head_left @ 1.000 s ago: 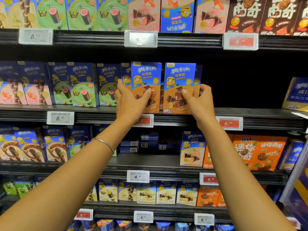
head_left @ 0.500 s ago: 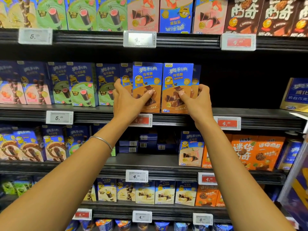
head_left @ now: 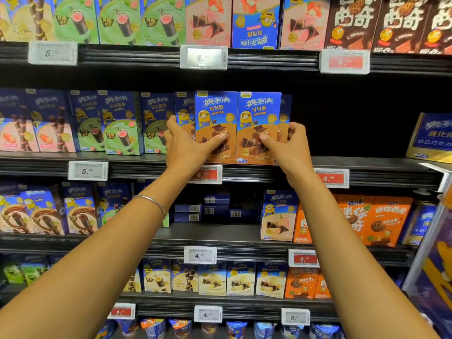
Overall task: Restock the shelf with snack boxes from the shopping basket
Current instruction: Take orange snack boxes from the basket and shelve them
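Two blue-and-brown chocolate snack boxes stand upright side by side at the front of the second shelf. My left hand grips the left box, thumb across its front and fingers round its left edge. My right hand grips the right box, thumb on its front and fingers curled round its right edge. More boxes of the same kind stand just behind them. The shopping basket is out of view.
Green and pink roll boxes fill the same shelf to the left. A dark gap opens to the right, up to a blue-and-gold box. Price tags line the shelf edges. Shelves above and below hold more snack boxes.
The two boxes have closed up until they touch side by side. Both hands stayed on them, and the right hand's fingers have curled more round the right box's edge.
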Demonstrator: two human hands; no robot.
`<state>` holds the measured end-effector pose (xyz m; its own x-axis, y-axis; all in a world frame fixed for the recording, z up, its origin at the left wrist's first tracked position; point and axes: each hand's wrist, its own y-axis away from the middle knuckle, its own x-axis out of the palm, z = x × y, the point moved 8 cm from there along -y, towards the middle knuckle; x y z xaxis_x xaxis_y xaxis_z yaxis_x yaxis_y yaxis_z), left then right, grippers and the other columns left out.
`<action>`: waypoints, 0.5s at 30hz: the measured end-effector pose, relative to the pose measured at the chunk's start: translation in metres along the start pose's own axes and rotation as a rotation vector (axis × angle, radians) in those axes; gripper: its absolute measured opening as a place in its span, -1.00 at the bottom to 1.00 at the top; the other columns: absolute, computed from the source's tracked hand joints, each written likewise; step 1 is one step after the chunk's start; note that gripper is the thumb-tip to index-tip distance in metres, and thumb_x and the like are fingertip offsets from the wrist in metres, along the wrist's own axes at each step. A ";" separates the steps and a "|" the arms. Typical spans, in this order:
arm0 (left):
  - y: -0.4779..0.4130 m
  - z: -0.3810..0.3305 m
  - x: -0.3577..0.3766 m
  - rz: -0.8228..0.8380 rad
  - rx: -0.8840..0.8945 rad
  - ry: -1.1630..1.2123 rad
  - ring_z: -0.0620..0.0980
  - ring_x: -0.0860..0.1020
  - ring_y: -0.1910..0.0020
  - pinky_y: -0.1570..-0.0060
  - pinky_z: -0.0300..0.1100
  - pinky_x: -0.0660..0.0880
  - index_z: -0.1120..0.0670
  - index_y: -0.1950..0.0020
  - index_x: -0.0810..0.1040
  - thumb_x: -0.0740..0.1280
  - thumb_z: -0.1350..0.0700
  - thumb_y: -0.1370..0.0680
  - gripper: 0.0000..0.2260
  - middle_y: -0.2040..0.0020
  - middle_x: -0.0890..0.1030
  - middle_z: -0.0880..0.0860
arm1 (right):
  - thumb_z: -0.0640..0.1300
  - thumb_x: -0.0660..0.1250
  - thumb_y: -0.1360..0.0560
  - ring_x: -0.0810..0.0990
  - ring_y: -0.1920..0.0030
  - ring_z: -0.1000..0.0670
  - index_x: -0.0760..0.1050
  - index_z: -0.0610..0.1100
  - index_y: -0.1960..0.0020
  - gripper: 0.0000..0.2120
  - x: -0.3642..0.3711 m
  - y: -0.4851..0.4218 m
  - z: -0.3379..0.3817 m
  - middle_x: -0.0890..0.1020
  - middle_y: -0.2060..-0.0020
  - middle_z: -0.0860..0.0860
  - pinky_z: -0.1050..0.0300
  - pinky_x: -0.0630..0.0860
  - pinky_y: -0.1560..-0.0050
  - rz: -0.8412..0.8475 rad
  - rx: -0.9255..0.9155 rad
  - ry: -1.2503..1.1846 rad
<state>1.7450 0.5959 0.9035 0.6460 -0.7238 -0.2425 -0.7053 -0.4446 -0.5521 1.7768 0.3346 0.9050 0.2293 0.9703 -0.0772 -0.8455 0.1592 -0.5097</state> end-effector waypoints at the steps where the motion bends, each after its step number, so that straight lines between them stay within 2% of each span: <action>1: 0.000 0.000 0.000 0.005 -0.005 0.007 0.12 0.33 -0.50 -0.28 -0.08 0.36 0.07 -0.67 0.00 0.62 -0.30 -0.34 0.15 -0.55 0.25 0.16 | -0.07 0.51 -0.51 0.64 -0.11 0.07 0.29 -0.11 -0.43 -0.40 0.000 0.000 0.000 0.58 -0.17 0.05 0.06 0.63 -0.11 0.005 0.006 -0.008; 5: 0.000 0.001 -0.003 0.020 -0.027 0.056 0.12 0.29 -0.54 -0.37 -0.07 0.30 0.07 -0.69 -0.01 0.61 -0.26 -0.37 0.13 -0.57 0.24 0.17 | -0.03 0.53 -0.49 0.58 0.06 0.25 0.31 -0.08 -0.41 -0.39 -0.001 0.000 0.000 0.53 0.02 0.23 0.36 0.52 0.15 0.011 0.033 -0.064; 8: 0.001 0.002 -0.008 0.019 -0.038 0.124 0.12 0.26 -0.58 -0.42 -0.05 0.29 0.06 -0.71 -0.03 0.60 -0.23 -0.41 0.11 -0.61 0.19 0.16 | -0.03 0.52 -0.49 0.55 0.10 0.29 0.27 -0.09 -0.48 -0.33 -0.003 0.003 -0.001 0.51 0.03 0.27 0.41 0.46 0.26 0.010 0.042 -0.081; 9: 0.002 0.001 -0.010 0.012 -0.035 0.148 0.11 0.25 -0.59 -0.41 -0.07 0.27 0.06 -0.71 -0.03 0.59 -0.22 -0.43 0.09 -0.63 0.18 0.15 | -0.03 0.52 -0.50 0.54 0.07 0.28 0.25 -0.09 -0.51 -0.30 -0.004 0.006 0.001 0.51 -0.02 0.27 0.41 0.45 0.26 0.009 0.041 -0.081; 11: 0.007 0.000 -0.015 -0.001 -0.020 0.192 0.09 0.25 -0.59 -0.47 -0.06 0.28 0.06 -0.71 -0.02 0.55 -0.19 -0.49 0.02 -0.64 0.18 0.13 | -0.01 0.50 -0.51 0.50 -0.15 0.19 0.20 -0.09 -0.55 -0.25 -0.007 0.012 0.004 0.50 -0.31 0.12 0.40 0.45 0.13 -0.002 0.028 -0.066; 12: 0.011 -0.001 -0.017 -0.010 -0.011 0.211 0.08 0.26 -0.59 -0.52 -0.01 0.31 0.05 -0.71 -0.01 0.53 -0.18 -0.52 -0.02 -0.64 0.20 0.13 | 0.01 0.50 -0.51 0.45 -0.30 0.13 0.19 -0.08 -0.56 -0.24 -0.010 0.017 0.005 0.43 -0.44 0.02 0.35 0.48 -0.03 -0.015 0.015 -0.050; 14: 0.020 -0.003 -0.023 -0.030 0.011 0.255 0.06 0.29 -0.58 -0.50 0.01 0.38 0.05 -0.70 0.03 0.48 -0.11 -0.58 -0.13 -0.61 0.26 0.13 | 0.01 0.50 -0.51 0.34 -0.50 0.00 0.19 -0.07 -0.57 -0.24 -0.015 0.027 0.007 0.32 -0.54 -0.05 0.10 0.46 -0.36 -0.030 -0.012 -0.042; 15: 0.027 -0.002 -0.026 -0.044 0.025 0.280 0.05 0.31 -0.57 -0.45 -0.08 0.41 0.05 -0.70 0.05 0.46 -0.07 -0.60 -0.18 -0.59 0.29 0.12 | 0.01 0.50 -0.51 0.30 -0.53 -0.01 0.19 -0.07 -0.57 -0.24 -0.017 0.035 0.007 0.31 -0.55 -0.05 0.01 0.41 -0.45 -0.030 -0.019 -0.057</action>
<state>1.7087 0.6014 0.8969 0.5677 -0.8232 0.0096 -0.6690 -0.4681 -0.5774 1.7396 0.3252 0.8948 0.2263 0.9740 -0.0134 -0.8291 0.1853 -0.5276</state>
